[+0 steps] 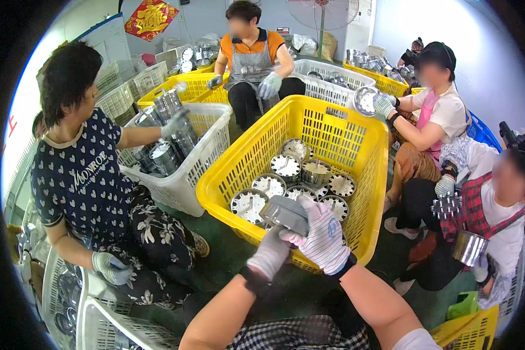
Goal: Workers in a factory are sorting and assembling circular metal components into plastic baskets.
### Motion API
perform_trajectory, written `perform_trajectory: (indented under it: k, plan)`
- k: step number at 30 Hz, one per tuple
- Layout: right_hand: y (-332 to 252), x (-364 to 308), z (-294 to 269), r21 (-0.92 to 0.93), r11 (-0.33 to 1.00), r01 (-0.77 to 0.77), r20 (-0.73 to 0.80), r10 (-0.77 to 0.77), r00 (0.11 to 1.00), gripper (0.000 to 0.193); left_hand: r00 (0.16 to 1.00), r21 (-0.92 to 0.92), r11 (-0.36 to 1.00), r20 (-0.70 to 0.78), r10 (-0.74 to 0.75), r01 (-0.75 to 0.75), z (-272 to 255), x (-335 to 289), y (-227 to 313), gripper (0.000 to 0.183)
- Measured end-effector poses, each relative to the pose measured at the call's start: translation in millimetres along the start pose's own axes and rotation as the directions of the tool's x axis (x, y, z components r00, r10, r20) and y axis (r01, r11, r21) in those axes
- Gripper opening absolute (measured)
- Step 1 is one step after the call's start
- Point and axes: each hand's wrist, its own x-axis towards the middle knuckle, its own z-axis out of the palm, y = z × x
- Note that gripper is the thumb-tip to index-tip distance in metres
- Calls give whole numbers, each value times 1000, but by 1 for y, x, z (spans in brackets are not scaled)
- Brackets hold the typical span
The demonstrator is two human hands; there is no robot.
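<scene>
A red, diamond-shaped decoration (151, 18) on the grey back wall (197, 26) is displaying large gold Chinese calligraphy. A navy short-sleeved T-shirt patterned with white hearts (79, 157), worn by the person seated at left, is carrying white Latin lettering across the chest. Red written strokes (11, 125) are showing at the far left rim. A small blue round print (334, 228), too small for reading, is marking the pink-striped white knitted glove (326, 248) on the right hand (321, 234).
</scene>
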Motion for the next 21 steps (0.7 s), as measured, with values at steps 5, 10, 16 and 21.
perform_trajectory:
  k: [5, 10, 16, 21]
  plan:
    - [6, 8, -8, -112, 984, -141, -36, 138, 990, 77, 962, -376, 910, 262, -79, 177, -8, 20, -27, 14]
    - [-33, 38, -5, -389, 915, -108, 112, 163, 980, 66, 709, 574, 496, 228, 668, -652, 9, 104, -116, 30]
    - [29, 40, -22, -181, 926, -332, 213, 366, 906, 58, 938, 388, 863, 10, 346, -323, 42, 92, -83, 28]
    - [130, 23, -56, 500, 572, -650, 52, 730, 682, 48, 943, 682, 681, 37, 332, -266, 64, -4, -38, 35]
